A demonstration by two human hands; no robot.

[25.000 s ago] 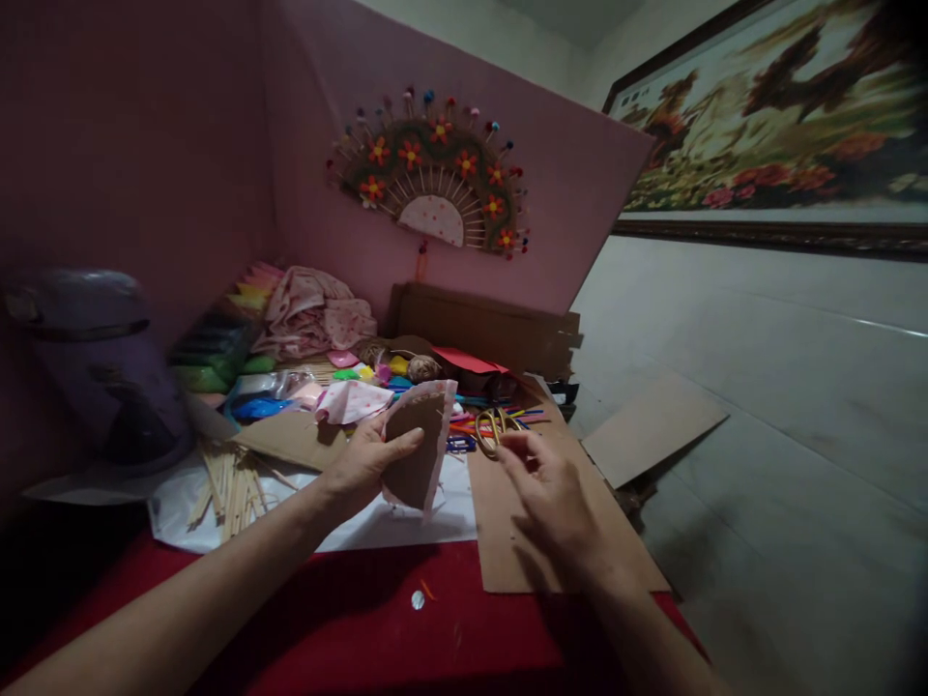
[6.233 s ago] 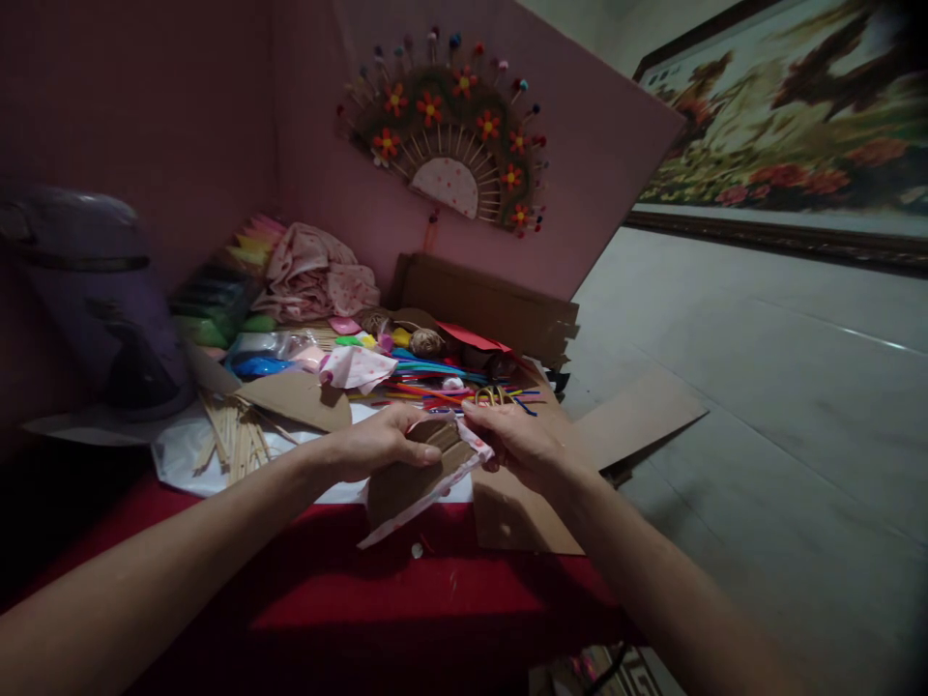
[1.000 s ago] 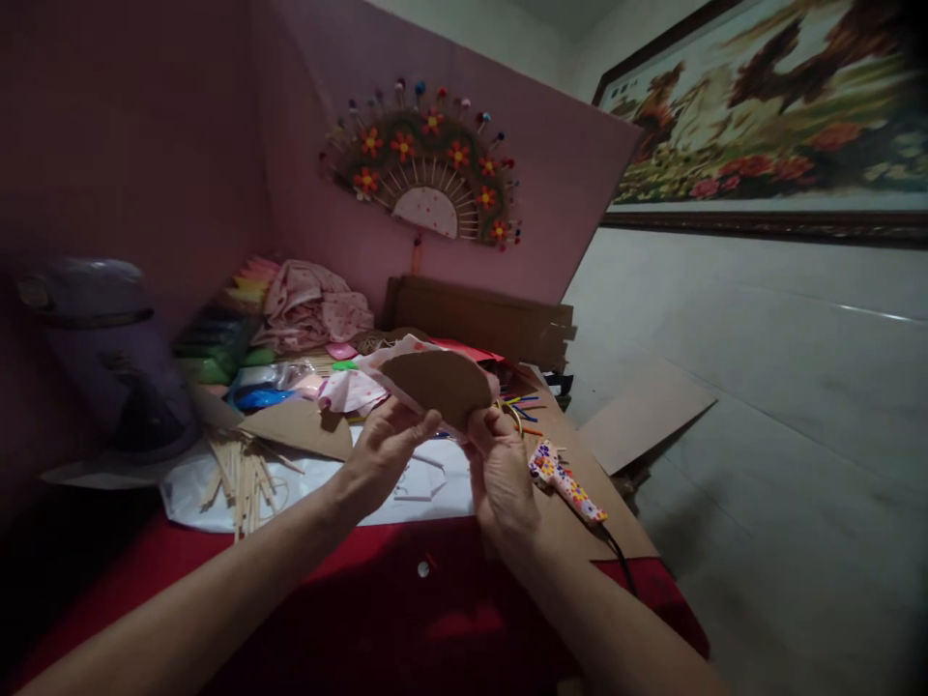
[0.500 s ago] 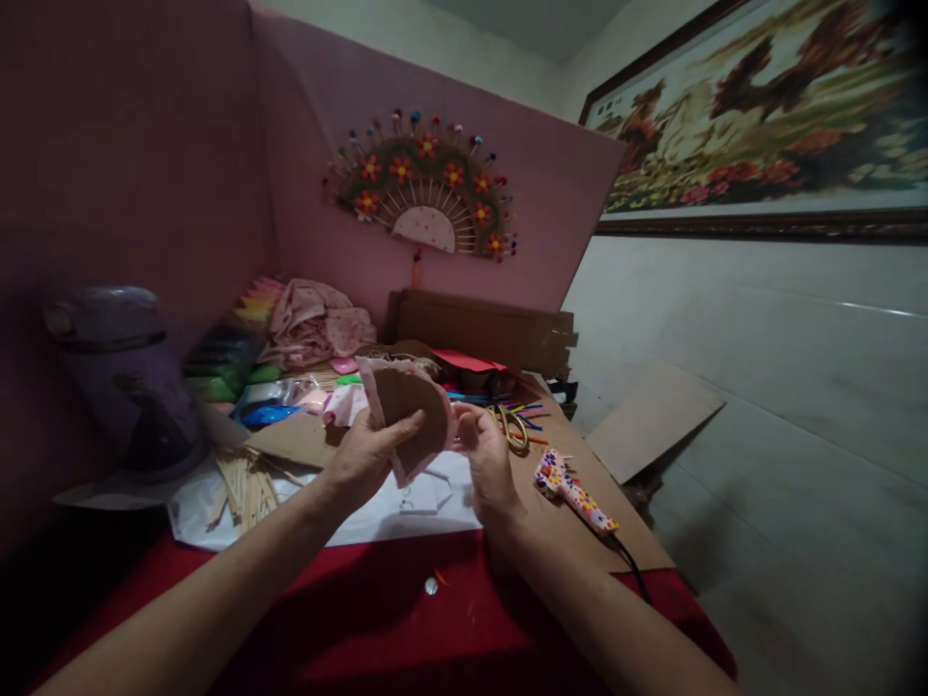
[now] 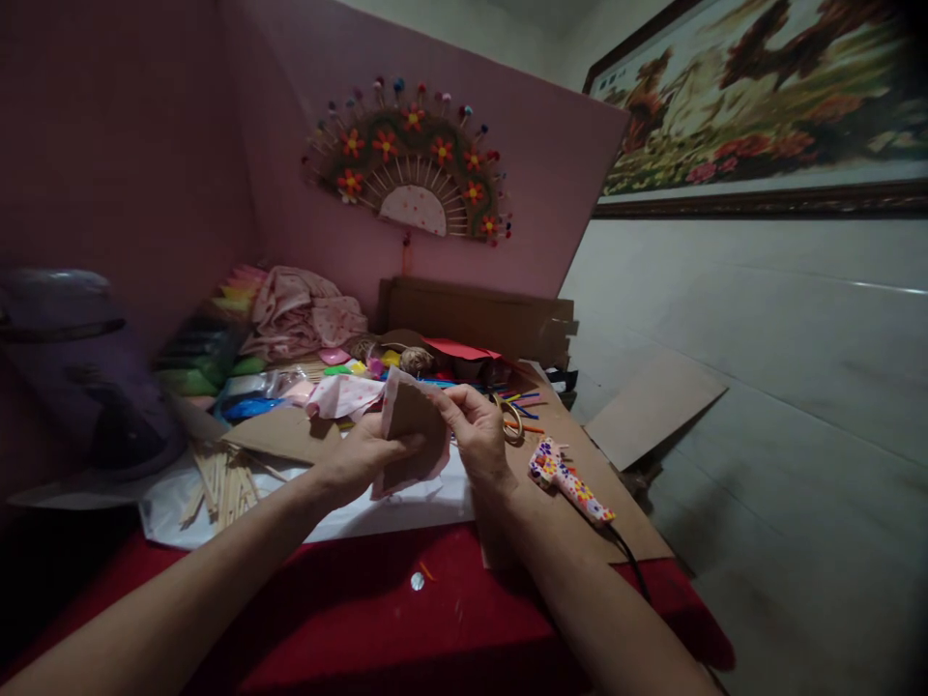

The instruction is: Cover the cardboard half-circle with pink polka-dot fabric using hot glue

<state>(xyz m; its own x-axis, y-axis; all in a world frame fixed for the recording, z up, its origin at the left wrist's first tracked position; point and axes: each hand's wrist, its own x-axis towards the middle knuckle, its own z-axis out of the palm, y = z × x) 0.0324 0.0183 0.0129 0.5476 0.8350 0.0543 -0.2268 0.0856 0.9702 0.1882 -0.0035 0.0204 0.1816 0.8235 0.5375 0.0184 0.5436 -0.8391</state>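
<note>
We grip the fabric-edged cardboard piece with both hands, our left hand pinching its lower edge and our right hand closed on its upper right edge. Just right of our right fingers lies the patterned glue gun, and beyond them the gold scissors; farther back, the decorated fan hangs on the pink board.

both forearms are bare to the frame edge, and the left hand and right hand are ungloved.

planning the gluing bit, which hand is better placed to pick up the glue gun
Right. The right hand pinches the cardboard piece just beside the glue gun on its side; the left hand grips the piece from the far side.
</note>
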